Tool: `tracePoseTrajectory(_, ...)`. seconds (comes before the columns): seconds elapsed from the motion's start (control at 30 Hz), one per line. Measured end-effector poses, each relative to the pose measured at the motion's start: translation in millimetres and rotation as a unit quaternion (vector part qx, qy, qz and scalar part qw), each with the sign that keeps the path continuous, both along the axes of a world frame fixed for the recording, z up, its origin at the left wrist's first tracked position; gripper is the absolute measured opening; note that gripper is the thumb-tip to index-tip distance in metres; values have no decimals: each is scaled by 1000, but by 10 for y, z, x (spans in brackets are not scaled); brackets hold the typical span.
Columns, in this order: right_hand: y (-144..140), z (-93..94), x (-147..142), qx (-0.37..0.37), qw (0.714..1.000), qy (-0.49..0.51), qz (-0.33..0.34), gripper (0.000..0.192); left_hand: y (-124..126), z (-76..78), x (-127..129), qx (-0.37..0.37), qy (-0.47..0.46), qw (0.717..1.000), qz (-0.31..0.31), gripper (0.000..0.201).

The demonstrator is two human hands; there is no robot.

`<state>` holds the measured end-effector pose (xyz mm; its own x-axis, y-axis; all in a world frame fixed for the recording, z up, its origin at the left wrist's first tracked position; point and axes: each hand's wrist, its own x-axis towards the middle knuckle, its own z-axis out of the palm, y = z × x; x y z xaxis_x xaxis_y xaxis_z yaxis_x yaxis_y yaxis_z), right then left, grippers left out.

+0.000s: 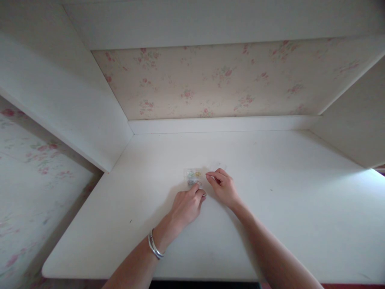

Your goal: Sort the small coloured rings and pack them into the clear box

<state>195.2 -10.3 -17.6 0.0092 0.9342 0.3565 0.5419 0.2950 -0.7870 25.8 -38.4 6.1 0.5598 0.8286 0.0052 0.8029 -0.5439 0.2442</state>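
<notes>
A small clear plastic box [193, 176] with tiny coloured pieces in its compartments lies near the middle of a white desk [270, 224]. My left hand [187, 206], with a silver bangle on the wrist, rests just in front of the box, fingers curled and touching its near edge. My right hand [223, 188] sits to the right of the box with thumb and forefinger pinched together beside it. Whether something tiny is held in that pinch is too small to tell.
The desk sits in a white alcove with a floral-papered back wall [210, 80], a side panel [60, 112] on the left and another panel [355, 120] on the right. A low white ledge [222, 124] runs along the back.
</notes>
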Motion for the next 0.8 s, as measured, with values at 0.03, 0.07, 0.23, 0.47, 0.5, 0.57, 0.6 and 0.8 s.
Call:
tracePoseTrajectory(0.03,0,1,4,-2,1000,0,-1,23,1,-1,-2,-1,-1,1000,0,33)
tracePoseTrajectory(0.07,0,3,8,-4,1000,-1,-2,23,3,-3,-4,-2,-2,1000,0,32)
tracePoseTrajectory(0.23,1,27,22,-1,1000,-2,-6,23,7,-24,-9,10,-11,1000,-11,29)
tracePoseTrajectory(0.47,10,49,110,-25,999,-9,36,22,70,-12,-45,32,-134,990,34,22)
tracePoseTrajectory(0.5,7,52,131,-36,997,-18,59,21,91,-8,-54,33,-162,986,39,22)
tracePoseTrajectory(0.57,-8,60,168,-58,990,-45,118,19,137,-3,-70,41,-210,976,49,21)
tracePoseTrajectory(0.6,-20,66,181,-69,985,-60,148,17,161,-1,-74,46,-227,971,56,21)
tracePoseTrajectory(0.8,-90,114,191,-92,956,-160,229,14,271,-2,-24,79,-210,969,98,22)
